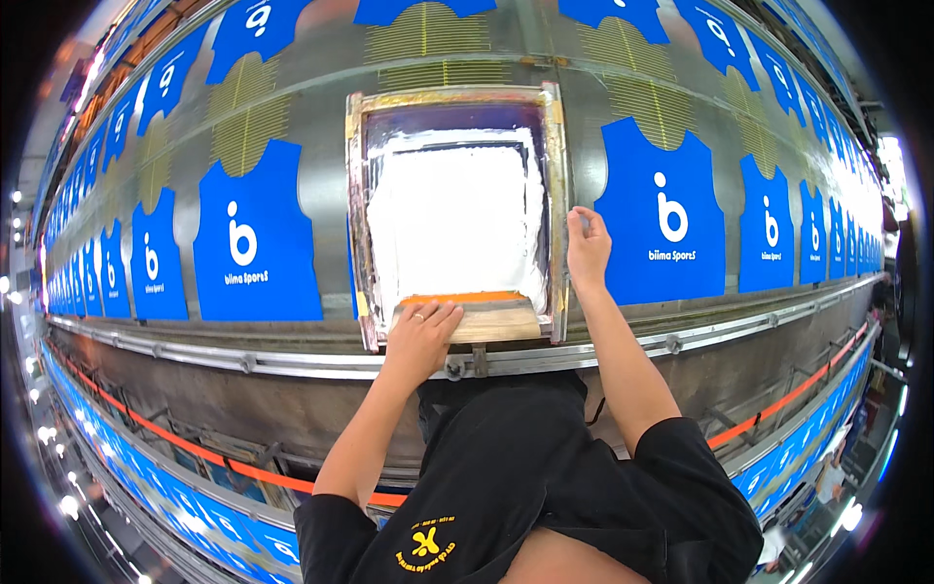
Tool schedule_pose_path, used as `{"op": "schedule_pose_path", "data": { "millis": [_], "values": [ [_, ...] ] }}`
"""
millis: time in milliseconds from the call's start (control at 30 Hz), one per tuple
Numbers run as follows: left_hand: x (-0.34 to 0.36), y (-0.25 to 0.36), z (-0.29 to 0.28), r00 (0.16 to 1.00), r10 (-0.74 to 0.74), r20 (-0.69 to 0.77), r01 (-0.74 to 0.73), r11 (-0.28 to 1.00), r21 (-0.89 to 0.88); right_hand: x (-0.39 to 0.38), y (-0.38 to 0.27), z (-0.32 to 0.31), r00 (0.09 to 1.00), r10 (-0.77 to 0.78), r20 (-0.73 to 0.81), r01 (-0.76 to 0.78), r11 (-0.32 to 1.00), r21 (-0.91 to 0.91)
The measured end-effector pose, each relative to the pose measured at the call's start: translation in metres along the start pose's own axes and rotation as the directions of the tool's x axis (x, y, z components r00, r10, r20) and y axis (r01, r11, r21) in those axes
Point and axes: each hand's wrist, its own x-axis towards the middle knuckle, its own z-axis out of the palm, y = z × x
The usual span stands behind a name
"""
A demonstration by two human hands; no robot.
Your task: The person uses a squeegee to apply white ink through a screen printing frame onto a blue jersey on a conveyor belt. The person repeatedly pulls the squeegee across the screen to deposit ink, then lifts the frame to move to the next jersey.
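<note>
A printing screen (555, 219) in a worn frame lies flat in front of me, its mesh covered with thick white ink (457, 219). Along its near side rests a squeegee (496, 324) with a wooden handle and an orange blade edge. My left hand (424, 331) lies over the left end of that handle, fingers closed across it. Just off the frame's right side, my right hand (590, 251) has its fingers curled together, and I cannot make out anything in them. Beside it lies a blue cut fabric panel (632, 263) with a white print.
Another printed blue panel (258, 273) is on the left of the long metal table (331, 185); rows of similar panels run along both sides. A metal rail (292, 360) follows the near edge. Behind me, an orange strip (243, 470) runs along another table with blue panels.
</note>
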Motion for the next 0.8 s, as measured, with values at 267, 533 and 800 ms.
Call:
{"op": "schedule_pose_path", "data": {
  "millis": [267,533,800],
  "values": [
    [0.106,-0.072,-0.052,0.997,0.042,-0.059,-0.041,0.999,0.018,-0.018,-0.015,0.024,0.999,-0.012,-0.033,0.006,0.986,-0.168],
    [0.243,-0.131,-0.101,0.999,-0.007,0.048,0.006,1.0,0.022,-0.016,-0.014,0.026,0.998,0.022,-0.059,-0.035,0.973,-0.226],
    [0.243,-0.164,-0.122,0.951,-0.216,0.223,0.184,0.97,0.156,0.015,-0.063,0.031,0.853,-0.52,-0.035,0.431,0.742,-0.514]
  ]
}}
